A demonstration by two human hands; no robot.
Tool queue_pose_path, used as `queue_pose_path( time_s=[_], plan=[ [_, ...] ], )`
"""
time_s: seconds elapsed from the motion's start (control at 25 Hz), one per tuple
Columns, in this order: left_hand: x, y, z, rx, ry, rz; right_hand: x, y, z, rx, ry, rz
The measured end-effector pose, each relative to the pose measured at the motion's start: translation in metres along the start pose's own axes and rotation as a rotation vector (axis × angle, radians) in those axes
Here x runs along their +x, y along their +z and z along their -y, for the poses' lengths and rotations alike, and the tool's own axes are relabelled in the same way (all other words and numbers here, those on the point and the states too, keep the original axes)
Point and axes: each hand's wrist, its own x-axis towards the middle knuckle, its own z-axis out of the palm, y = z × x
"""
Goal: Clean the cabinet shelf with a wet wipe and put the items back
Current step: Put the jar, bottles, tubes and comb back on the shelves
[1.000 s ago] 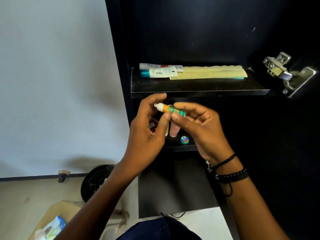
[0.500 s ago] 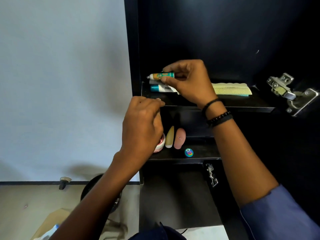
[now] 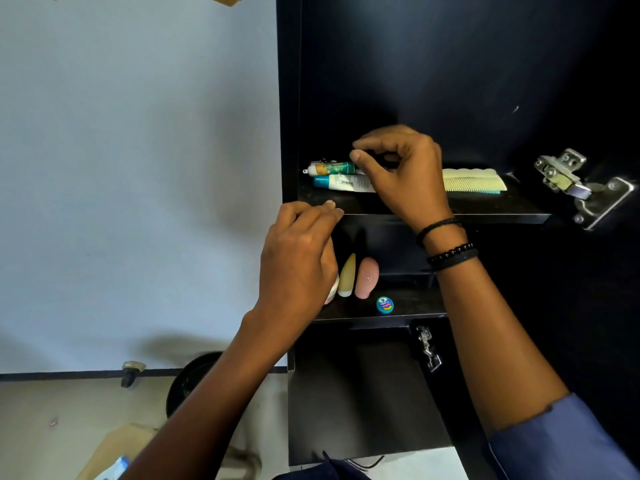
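Since half a second ago, the small green-and-orange tube (image 3: 330,167) has gone from being held over the upper shelf (image 3: 485,216) to lying flat on it. It sits by the left rear corner with its white cap toward the left wall of the cabinet. The right hand (image 3: 401,171) is over the shelf beside it, fingers curled. The thumb tip is at the tube's right end and the index finger is arched above. Whether the thumb and finger are pinching the tube I cannot tell.

Just in front of the small tube, and parallel to it, lies a white-and-teal tube (image 3: 341,182). A pale yellow comb (image 3: 472,180) lies toward the shelf's right end.

The left hand (image 3: 298,261) has hardly moved. Its bent, bunched fingertips are at the shelf's front edge near the left corner, with nothing seen in them.

On the lower shelf (image 3: 415,308), near its left end, are a white-and-pink jar (image 3: 331,294) half hidden by that hand, a yellow bottle (image 3: 347,276) and a pink bottle (image 3: 367,278), standing side by side. A small round teal tin (image 3: 384,304) sits at the front edge.

A metal hinge (image 3: 571,181) is fixed at the cabinet's right side.
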Motion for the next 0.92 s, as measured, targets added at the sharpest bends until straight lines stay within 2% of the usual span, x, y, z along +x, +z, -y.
queue_pose_path(
  time_s=[0.2,0.32,0.44,0.56,0.68,0.76,0.84,0.92],
  plan=[
    [-0.02,0.002,0.008,0.067,0.076,0.1,-0.052,-0.012,0.02,0.013,0.118,-0.202],
    [-0.04,-0.001,0.005,-0.002,0.12,0.149,-0.102,-0.022,0.035,0.021,0.221,-0.297],
    [-0.063,0.006,-0.004,-0.1,0.143,0.208,-0.164,-0.024,0.035,0.062,0.405,-0.34],
    [-0.092,0.022,-0.016,-0.11,0.193,0.271,-0.24,-0.025,0.017,0.099,0.676,-0.322],
    [-0.132,0.043,-0.033,-0.085,0.201,0.42,-0.32,-0.03,-0.004,0.157,1.019,-0.341],
    [-0.16,0.055,-0.046,-0.089,0.173,0.548,-0.37,-0.035,-0.019,0.222,1.292,-0.397],
    [-0.188,0.066,-0.066,-0.112,0.111,0.656,-0.416,-0.044,-0.028,0.319,1.615,-0.377],
    [-0.212,0.072,-0.092,-0.167,0.031,0.766,-0.453,-0.059,-0.033,0.416,1.86,-0.352]
  ],
)
